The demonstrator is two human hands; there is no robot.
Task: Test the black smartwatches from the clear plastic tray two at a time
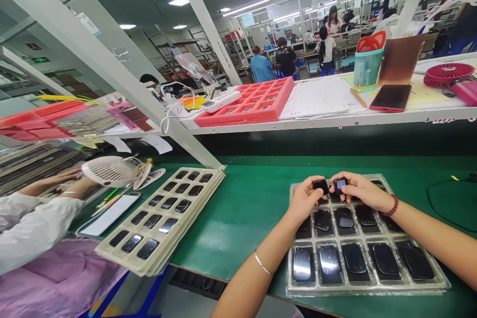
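My left hand point(309, 196) pinches a small black smartwatch body point(320, 187) with a dark screen, just over the back row of a clear plastic tray point(309, 289). Beside it, my right hand point(359, 191) grips a second smartwatch point(340, 185), whose lit screen shows a QR code. The two watches are close together; whether they touch I cannot tell. In the tray's compartments lie several more black watch bodies point(355, 258), screens up. My hands cover part of the back row.
To the left stands a stack of cream trays point(164, 238) with watch bodies, near a co-worker's sleeve point(44, 228) and a white fan point(110, 171). Across the back runs a shelf edge point(261, 128) bearing a red foam tray point(278, 112), papers point(316, 97) and a phone point(392, 97). A black cable point(432, 203) lies right.
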